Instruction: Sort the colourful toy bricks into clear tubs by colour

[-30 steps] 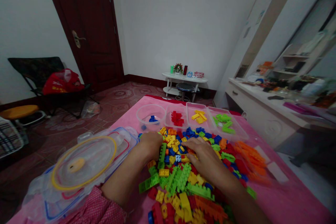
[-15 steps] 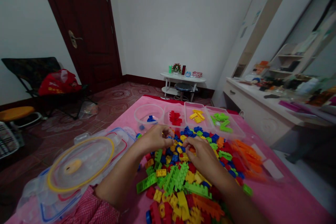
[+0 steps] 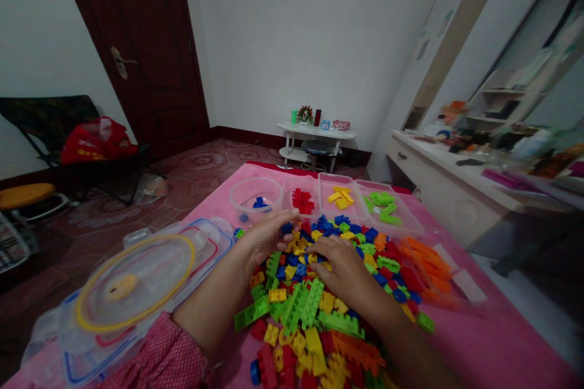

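Observation:
A heap of mixed plastic building bricks [image 3: 314,310] in red, yellow, blue, green and orange lies on a pink cloth [image 3: 479,340]. My left hand [image 3: 269,234] reaches over the heap's far left edge. Its fingers are stretched out toward the sorting tubs and nothing shows in them. My right hand [image 3: 340,267] rests on the middle of the heap. Its fingers are curled down among yellow and blue bricks, and what they pinch is hidden. Behind the heap stand a round clear bowl [image 3: 244,191] with blue bricks, and clear tubs of red bricks [image 3: 301,200], yellow bricks [image 3: 340,196] and green bricks [image 3: 382,205].
Stacked clear lids [image 3: 137,279] with coloured rims lie at the left of the cloth. Orange bricks [image 3: 429,267] sit in a clear tray at the right. A white dresser [image 3: 438,188] stands to the right. A small white table [image 3: 314,137], a dark door and a folding chair lie beyond.
The hands, which met over the heap half a second ago, have parted. My left hand has stretched forward toward the tubs. My right hand has dropped back onto the bricks.

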Demonstrator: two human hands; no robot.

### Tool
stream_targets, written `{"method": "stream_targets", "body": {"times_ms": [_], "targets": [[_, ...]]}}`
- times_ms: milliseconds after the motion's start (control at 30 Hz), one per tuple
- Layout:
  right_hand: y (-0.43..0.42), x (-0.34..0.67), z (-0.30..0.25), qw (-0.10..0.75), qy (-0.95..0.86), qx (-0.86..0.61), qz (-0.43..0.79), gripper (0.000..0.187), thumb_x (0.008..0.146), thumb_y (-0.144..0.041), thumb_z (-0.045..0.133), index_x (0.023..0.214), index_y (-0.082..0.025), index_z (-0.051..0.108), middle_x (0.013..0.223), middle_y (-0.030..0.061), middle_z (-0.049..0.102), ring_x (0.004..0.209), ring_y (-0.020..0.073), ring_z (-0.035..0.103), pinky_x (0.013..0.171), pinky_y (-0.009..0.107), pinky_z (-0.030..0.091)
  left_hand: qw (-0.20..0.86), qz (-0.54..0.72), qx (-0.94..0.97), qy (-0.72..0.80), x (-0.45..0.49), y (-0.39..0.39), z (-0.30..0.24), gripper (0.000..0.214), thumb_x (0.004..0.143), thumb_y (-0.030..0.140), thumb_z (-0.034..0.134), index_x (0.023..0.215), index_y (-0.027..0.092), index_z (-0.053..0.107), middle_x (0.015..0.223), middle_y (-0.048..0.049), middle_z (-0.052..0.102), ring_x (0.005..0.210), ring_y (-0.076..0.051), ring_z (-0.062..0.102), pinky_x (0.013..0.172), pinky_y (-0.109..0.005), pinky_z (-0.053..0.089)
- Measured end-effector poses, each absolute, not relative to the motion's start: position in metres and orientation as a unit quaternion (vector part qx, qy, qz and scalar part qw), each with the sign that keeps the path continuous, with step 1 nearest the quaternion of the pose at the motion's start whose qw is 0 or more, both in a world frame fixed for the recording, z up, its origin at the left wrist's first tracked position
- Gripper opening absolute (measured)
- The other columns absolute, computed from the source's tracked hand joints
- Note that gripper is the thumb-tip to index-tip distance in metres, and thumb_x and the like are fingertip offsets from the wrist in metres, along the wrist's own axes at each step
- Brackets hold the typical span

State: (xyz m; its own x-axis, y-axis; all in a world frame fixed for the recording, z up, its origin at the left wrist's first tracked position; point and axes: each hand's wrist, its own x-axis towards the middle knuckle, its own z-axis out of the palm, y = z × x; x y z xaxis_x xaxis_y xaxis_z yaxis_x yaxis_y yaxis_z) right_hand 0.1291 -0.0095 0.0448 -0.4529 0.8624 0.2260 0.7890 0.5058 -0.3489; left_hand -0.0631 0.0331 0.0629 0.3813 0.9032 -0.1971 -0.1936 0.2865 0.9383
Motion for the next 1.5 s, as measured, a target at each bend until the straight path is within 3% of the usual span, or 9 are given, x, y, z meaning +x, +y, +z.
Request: {"method": "stream_targets", "body": {"times_ms": [233,467,633,767,900,1067,1233,1367,1500], "targets": [[-0.009,0.133,0.047,0.199,-0.835,-0.511,0.044,0.027,0.073,-0.007,0.055,0.089,-0.024,0.067,0.094,0.0018,0.061,0.095,0.0188,0.050,0.084,0.031,0.034,0.169,0.126,0.780,0.590,-0.067,0.018,0.070,0.019,0.057,0.029,0.074,0.074,0.023,0.075,0.073,-0.0031,0.069,0.069,-0.019,0.060,0.062,-0.026,0.041],[-0.016,0.123,0.040,0.174,-0.844,-0.507,0.016,0.014,0.081,-0.025,0.060,0.093,-0.025,0.067,0.097,0.0045,0.057,0.096,0.0212,0.047,0.083,0.034,0.035,0.100,0.024,0.804,0.586,-0.052,0.010,0.070,0.019,0.059,0.029,0.073,0.076,0.022,0.075,0.075,-0.0099,0.071,0.074,-0.026,0.065,0.063,-0.030,0.043],[-0.016,0.123,0.042,0.159,-0.847,-0.506,0.025,0.012,0.075,-0.020,0.064,0.087,-0.023,0.065,0.090,0.0028,0.061,0.094,0.0215,0.048,0.082,0.034,0.033,0.154,0.087,0.799,0.575,-0.058,0.014,0.066,0.019,0.067,0.036,0.064,0.064,0.018,0.070,0.060,-0.0053,0.065,0.059,-0.018,0.060,0.056,-0.025,0.039],[-0.014,0.123,0.043,0.173,-0.850,-0.496,0.038,0.014,0.071,-0.015,0.065,0.083,-0.022,0.063,0.084,0.0010,0.063,0.091,0.0208,0.050,0.083,0.035,0.032,0.308,0.207,0.751,0.545,-0.060,0.021,0.066,0.027,0.071,0.038,0.056,0.059,0.015,0.061,0.051,-0.0009,0.057,0.050,-0.014,0.056,0.049,-0.022,0.037],[-0.013,0.126,0.048,0.223,-0.828,-0.512,0.053,0.018,0.066,-0.011,0.064,0.080,-0.021,0.062,0.083,0.0004,0.063,0.089,0.0206,0.051,0.081,0.034,0.034,0.578,0.305,0.594,0.470,-0.054,0.026,0.064,0.016,0.074,0.030,0.053,0.074,0.015,0.057,0.057,-0.0002,0.060,0.044,-0.011,0.055,0.044,-0.020,0.043],[-0.011,0.135,0.065,0.327,-0.790,-0.511,0.090,0.012,0.071,-0.010,0.058,0.078,-0.020,0.060,0.083,0.0007,0.061,0.082,0.0177,0.055,0.076,0.030,0.040,0.703,0.363,0.450,0.413,-0.048,0.025,0.061,0.035,0.068,0.012,0.055,0.104,0.015,0.058,0.084,-0.0045,0.066,0.058,-0.010,0.063,0.046,-0.017,0.048],[-0.015,0.130,0.074,0.422,-0.775,-0.454,0.123,0.015,0.077,-0.012,0.057,0.088,-0.021,0.062,0.089,0.0019,0.061,0.082,0.0156,0.057,0.077,0.028,0.044,0.848,0.305,0.340,0.270,-0.040,0.019,0.056,0.034,0.077,0.033,0.057,0.104,0.012,0.059,0.086,-0.0075,0.064,0.065,-0.013,0.065,0.044,-0.015,0.048],[-0.017,0.129,0.077,0.465,-0.765,-0.432,0.113,0.013,0.080,-0.015,0.057,0.091,-0.021,0.062,0.096,0.0044,0.063,0.091,0.0174,0.058,0.083,0.030,0.045,0.836,0.339,0.332,0.275,-0.039,0.024,0.057,0.024,0.077,0.029,0.063,0.093,0.010,0.063,0.079,-0.0053,0.062,0.056,-0.006,0.057,0.041,-0.009,0.040],[-0.015,0.138,0.080,0.479,-0.747,-0.451,0.097,0.011,0.083,-0.018,0.055,0.090,-0.021,0.063,0.095,0.0056,0.064,0.092,0.0188,0.059,0.085,0.033,0.046,0.612,0.526,0.444,0.390,-0.065,0.047,0.069,0.027,0.078,0.025,0.059,0.101,0.012,0.063,0.092,-0.0092,0.065,0.073,-0.010,0.061,0.064,-0.019,0.051]]}}
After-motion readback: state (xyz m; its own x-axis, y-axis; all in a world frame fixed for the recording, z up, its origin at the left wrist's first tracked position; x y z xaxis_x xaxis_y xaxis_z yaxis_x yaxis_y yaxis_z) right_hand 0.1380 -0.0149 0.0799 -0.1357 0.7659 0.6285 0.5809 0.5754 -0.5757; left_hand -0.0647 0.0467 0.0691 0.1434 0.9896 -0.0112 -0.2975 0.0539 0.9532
